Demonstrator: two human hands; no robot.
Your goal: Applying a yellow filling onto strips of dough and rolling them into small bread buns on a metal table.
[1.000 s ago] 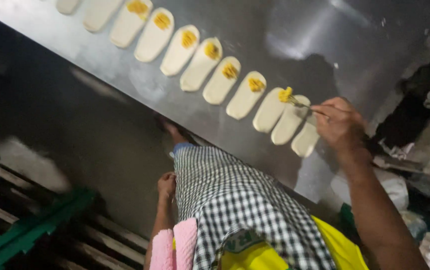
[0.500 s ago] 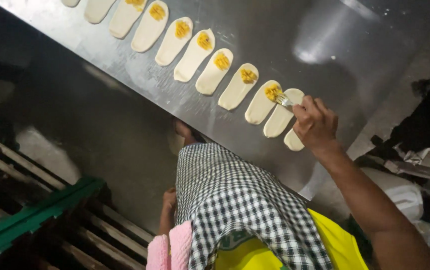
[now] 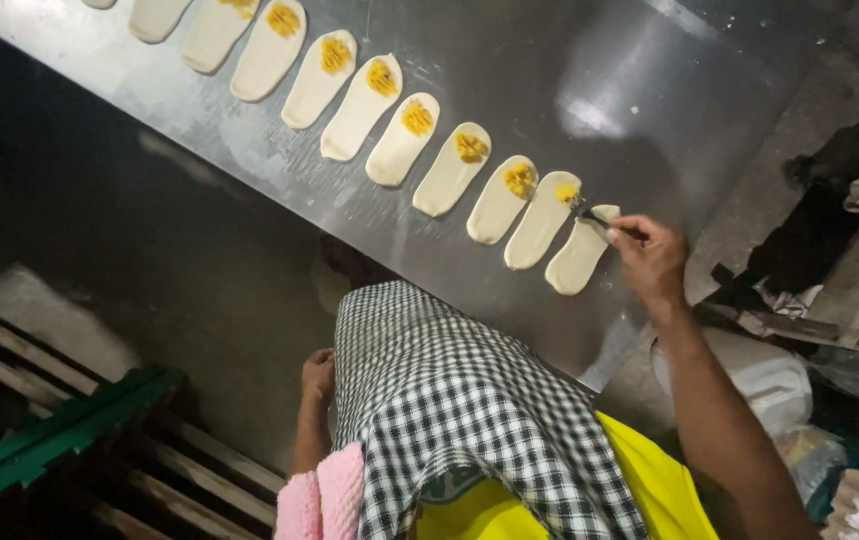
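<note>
- My right hand (image 3: 649,258) grips a small fork (image 3: 589,212), its tip on yellow filling (image 3: 566,191) atop an oval dough piece (image 3: 542,222).
- My left hand (image 3: 317,374) hangs beside my checkered cloth (image 3: 449,400), below the steel table (image 3: 649,100).
- The last dough piece (image 3: 574,262) lies bare.

- Dough ovals (image 3: 452,169) lie in a slanting row on the steel table (image 3: 649,90), each touching the next.
- Filling dabs (image 3: 417,118) sit on their far ends.
- Right hand (image 3: 652,258) rests over the row's right end, holding a utensil (image 3: 589,214).
- Left hand (image 3: 317,374) hangs below the table edge.
</note>
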